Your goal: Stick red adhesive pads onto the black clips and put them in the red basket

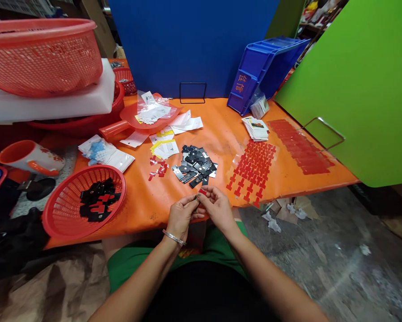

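Observation:
My two hands meet at the table's front edge, fingertips nearly touching. My left hand (180,217), with a bracelet at the wrist, is closed in a pinch on a small dark piece (196,197), mostly covered by the fingers. Between the fingers of my right hand (218,209) shows a red piece (202,192), its outline partly hidden. Just beyond lies a pile of black and silver metal plates (197,163). To the right, rows of red T-shaped stickers (254,165) lie on a clear sheet. Several loose red stickers (160,167) are left of the pile.
A red basket (55,214) at left holds black pieces with red T shapes. Behind it are a mug (29,156), a red scoop (115,129) with bagged cards and a stacked basket (43,58). A tilted blue crate (244,85) and red strips (301,147) are at right.

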The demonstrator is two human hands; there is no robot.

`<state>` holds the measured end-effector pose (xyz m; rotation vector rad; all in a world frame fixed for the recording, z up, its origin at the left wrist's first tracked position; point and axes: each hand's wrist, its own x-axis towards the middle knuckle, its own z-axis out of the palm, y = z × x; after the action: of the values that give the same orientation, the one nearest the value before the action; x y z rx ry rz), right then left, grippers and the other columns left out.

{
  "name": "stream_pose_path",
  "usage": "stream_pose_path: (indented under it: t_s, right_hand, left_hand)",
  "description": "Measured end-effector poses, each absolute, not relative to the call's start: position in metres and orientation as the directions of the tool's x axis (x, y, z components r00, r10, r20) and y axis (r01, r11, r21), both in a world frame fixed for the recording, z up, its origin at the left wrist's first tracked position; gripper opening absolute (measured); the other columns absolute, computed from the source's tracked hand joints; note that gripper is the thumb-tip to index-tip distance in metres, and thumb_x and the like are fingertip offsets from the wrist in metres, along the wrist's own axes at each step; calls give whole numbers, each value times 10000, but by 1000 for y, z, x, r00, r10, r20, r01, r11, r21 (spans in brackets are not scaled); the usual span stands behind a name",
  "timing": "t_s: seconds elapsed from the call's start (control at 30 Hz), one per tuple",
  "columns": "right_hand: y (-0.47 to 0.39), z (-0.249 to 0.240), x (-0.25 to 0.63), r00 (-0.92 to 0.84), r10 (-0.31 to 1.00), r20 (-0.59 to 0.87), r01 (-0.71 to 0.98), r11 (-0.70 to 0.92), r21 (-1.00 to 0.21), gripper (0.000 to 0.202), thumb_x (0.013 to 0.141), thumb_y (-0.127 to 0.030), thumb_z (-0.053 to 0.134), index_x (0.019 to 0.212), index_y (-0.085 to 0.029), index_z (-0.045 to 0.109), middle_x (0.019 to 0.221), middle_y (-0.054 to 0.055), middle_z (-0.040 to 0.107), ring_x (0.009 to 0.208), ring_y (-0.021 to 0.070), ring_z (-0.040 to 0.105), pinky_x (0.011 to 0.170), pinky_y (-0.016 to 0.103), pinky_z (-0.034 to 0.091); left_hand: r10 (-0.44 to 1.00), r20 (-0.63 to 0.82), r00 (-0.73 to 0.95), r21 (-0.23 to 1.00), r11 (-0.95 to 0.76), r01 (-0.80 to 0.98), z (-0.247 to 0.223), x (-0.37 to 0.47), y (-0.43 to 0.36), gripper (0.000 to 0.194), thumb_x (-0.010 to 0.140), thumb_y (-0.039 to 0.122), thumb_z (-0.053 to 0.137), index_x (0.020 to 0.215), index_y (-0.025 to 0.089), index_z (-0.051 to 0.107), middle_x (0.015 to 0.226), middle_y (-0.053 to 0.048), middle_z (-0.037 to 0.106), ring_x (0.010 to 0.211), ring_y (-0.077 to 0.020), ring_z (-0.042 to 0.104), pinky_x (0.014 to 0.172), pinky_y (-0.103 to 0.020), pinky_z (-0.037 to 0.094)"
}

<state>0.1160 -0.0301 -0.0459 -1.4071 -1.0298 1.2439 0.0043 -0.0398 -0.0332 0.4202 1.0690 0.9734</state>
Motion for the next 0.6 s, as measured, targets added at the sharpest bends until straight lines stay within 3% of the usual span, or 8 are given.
stream_pose_path:
  t_s: [0.13, 0.3, 0.5, 0.6]
  right_hand:
    - [-28, -42, 115, 126, 952, -280, -129, -264, -956, 296, 673, -442, 678, 686, -173, 557, 564, -13, 557, 460, 99, 492, 398, 195, 394]
    - [-24, -40, 121, 114, 920, -374, -211, -346, -914, 386, 723, -536, 604, 626, -167, 550, 444, -22, 520, 345, 73, 397, 321, 177, 275]
    - [-25, -38, 124, 96, 951, -294, -92, -285, -954, 380, 678, -544, 652, 639, -175, 572, 470, -20, 550, 360, 81, 418, 337, 189, 314]
    - [-28, -42, 121, 141, 961, -239, -39, -235, -971, 359, 712, -527, 626, 610, -188, 568, 454, -32, 525, 369, 93, 420, 346, 199, 318]
  left_hand:
    - [833, -541, 112, 728, 531, -434, -30, 8, -43, 260, 665, 213, 715, 874, 70, 660, 671, -63, 697, 487, -101, 618, 486, -186, 526]
    - [834, -546, 79, 743, 525, -415, -27, 12, -44, 246, 680, 202, 698, 879, 65, 656, 737, -92, 714, 506, -112, 631, 489, -198, 532]
    - [838, -543, 55, 762, 519, -388, -28, 12, -45, 274, 670, 236, 716, 881, 73, 651, 705, -78, 707, 515, -131, 643, 493, -218, 542]
    - [857, -498, 136, 779, 511, -363, -29, 8, -48, 369, 634, 275, 755, 932, 84, 651, 770, -83, 716, 605, -153, 669, 569, -242, 564]
